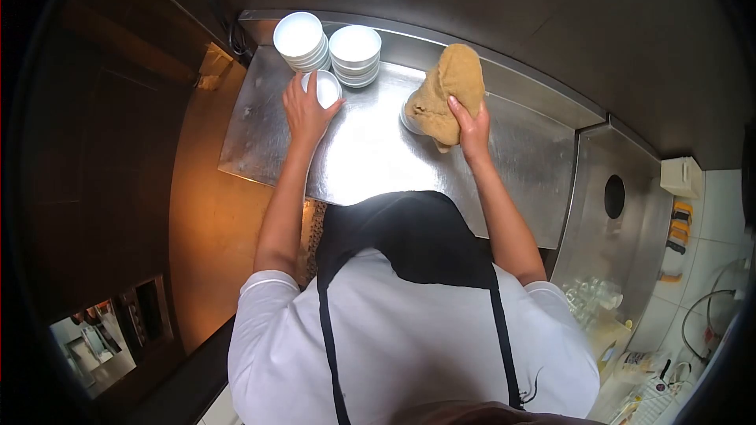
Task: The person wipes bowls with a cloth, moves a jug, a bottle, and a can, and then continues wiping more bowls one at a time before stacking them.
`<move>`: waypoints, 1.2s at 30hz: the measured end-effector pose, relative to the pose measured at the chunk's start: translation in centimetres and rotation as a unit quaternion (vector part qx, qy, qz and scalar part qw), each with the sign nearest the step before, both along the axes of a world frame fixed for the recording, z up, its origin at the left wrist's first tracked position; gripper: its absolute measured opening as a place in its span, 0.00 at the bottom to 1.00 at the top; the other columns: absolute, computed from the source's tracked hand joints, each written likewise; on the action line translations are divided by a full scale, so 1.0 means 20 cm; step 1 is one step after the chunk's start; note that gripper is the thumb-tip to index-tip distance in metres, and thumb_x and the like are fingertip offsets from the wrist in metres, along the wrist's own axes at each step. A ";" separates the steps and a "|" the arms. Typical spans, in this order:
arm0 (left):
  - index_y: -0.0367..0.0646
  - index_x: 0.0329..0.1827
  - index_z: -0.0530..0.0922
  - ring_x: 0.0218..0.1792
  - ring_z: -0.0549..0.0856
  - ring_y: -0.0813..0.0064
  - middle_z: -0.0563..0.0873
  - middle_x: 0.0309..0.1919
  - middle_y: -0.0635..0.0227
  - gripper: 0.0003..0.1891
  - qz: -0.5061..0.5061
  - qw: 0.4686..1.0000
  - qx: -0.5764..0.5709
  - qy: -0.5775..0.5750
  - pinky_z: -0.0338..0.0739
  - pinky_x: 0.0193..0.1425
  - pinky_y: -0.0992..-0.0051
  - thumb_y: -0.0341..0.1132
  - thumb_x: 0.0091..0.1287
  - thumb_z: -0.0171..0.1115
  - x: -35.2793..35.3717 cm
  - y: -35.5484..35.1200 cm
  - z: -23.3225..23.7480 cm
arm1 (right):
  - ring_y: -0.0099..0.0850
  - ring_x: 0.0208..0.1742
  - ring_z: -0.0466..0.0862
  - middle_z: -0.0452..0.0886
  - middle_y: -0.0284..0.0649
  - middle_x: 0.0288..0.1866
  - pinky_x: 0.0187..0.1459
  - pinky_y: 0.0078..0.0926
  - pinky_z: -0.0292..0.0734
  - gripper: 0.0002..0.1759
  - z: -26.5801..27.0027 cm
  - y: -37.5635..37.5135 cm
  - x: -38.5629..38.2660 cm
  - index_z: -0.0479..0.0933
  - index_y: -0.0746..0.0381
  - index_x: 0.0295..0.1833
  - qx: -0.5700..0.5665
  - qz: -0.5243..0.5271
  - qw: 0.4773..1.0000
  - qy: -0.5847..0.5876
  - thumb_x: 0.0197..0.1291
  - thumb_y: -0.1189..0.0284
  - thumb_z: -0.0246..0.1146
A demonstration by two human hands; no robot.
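My left hand (307,114) grips a small white bowl (325,91) by its sides, thumb on the right and fingers on the left. This bowl is just in front of two stacks of white bowls, a taller left stack (300,37) and a right stack (356,47). My right hand (472,127) is closed on a bunched tan cloth (452,83). From under the cloth's left side shows the rim of a pale bowl (407,120), mostly hidden. Whether my right hand also touches that bowl cannot be seen.
The stainless steel counter (358,161) has a raised back edge. A metal sink area with a dark round hole (614,197) adjoins on the right. Clear glasses (592,297) stand at lower right, near a white box (681,177) on the wall. A brownish surface (209,212) lies left.
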State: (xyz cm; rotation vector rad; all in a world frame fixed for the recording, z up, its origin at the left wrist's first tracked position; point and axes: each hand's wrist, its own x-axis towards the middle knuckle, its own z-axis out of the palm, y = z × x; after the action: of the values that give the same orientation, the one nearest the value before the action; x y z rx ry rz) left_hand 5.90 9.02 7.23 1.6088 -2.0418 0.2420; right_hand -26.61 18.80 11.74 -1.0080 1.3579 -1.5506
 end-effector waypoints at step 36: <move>0.41 0.66 0.84 0.56 0.88 0.47 0.88 0.58 0.47 0.25 -0.288 0.897 0.281 0.183 0.81 0.64 0.55 0.25 0.65 0.55 -0.89 0.11 -0.10 | 0.41 0.42 0.86 0.86 0.44 0.40 0.42 0.40 0.81 0.10 -0.03 -0.15 -0.24 0.87 0.58 0.39 0.020 0.003 0.573 0.820 0.47 0.70 0.69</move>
State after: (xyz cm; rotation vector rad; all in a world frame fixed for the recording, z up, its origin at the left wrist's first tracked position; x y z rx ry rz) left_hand -11.91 11.30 5.21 1.1172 -2.2676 -0.8690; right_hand -31.45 15.87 11.17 -2.6267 2.3694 -0.0456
